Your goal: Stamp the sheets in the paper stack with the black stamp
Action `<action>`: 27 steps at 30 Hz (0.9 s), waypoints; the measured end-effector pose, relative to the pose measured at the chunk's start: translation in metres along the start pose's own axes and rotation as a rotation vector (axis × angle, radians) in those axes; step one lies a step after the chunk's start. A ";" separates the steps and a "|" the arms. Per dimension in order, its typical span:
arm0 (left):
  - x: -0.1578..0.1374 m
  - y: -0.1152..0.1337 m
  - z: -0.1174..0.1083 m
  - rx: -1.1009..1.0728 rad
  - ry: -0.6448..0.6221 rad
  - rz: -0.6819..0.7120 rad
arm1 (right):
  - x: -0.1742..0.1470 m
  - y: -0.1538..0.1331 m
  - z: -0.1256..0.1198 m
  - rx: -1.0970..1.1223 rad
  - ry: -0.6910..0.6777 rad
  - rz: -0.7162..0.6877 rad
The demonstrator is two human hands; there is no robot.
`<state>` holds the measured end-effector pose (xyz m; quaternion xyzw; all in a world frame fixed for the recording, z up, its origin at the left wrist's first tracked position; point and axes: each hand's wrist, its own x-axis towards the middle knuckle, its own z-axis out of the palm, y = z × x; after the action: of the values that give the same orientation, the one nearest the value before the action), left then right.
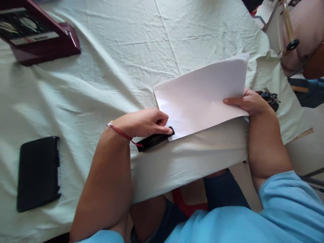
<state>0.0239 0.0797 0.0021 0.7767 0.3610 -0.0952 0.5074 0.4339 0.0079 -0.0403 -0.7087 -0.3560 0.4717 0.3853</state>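
Observation:
A black stapler (154, 142) lies at the near left corner of a few white paper sheets (202, 94), its head over the corner. My left hand (149, 123) is closed, with the thumb pressed on top of the stapler's head and the other fingers curled. The stapler's jaw is hidden, so whether a staple has gone in cannot be seen. On the right, my right hand (249, 103) pinches the sheets at their right edge, thumb on top and fingers underneath out of sight. The sheets bow slightly and their far right corner lifts.
A black phone or tablet in a case (37, 173) lies at the left. A dark red stand (48, 47) is at the back left. Keys (269, 98) sit beyond my right hand. The tablecloth (113, 67) is wrinkled, and a chair (288, 30) stands at the right.

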 end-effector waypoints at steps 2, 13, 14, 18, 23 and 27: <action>0.001 -0.007 0.002 -0.103 0.024 0.087 | 0.001 0.001 0.000 -0.003 0.001 0.001; 0.019 -0.040 0.013 -0.531 0.476 0.420 | -0.001 -0.003 0.017 0.165 0.145 -0.151; 0.027 -0.046 0.015 -0.644 0.754 0.447 | -0.001 -0.003 0.021 0.194 0.171 -0.180; 0.055 -0.066 0.020 -0.735 1.192 0.421 | 0.002 -0.001 0.035 0.276 0.227 -0.256; 0.058 -0.070 0.019 -0.600 1.022 0.374 | 0.006 0.004 0.042 0.306 0.260 -0.277; 0.050 -0.065 0.019 -0.444 0.937 0.346 | 0.006 0.004 0.043 0.293 0.294 -0.306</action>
<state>0.0215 0.1013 -0.0793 0.6581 0.4267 0.4244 0.4525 0.3960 0.0205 -0.0577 -0.6441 -0.3275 0.3465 0.5982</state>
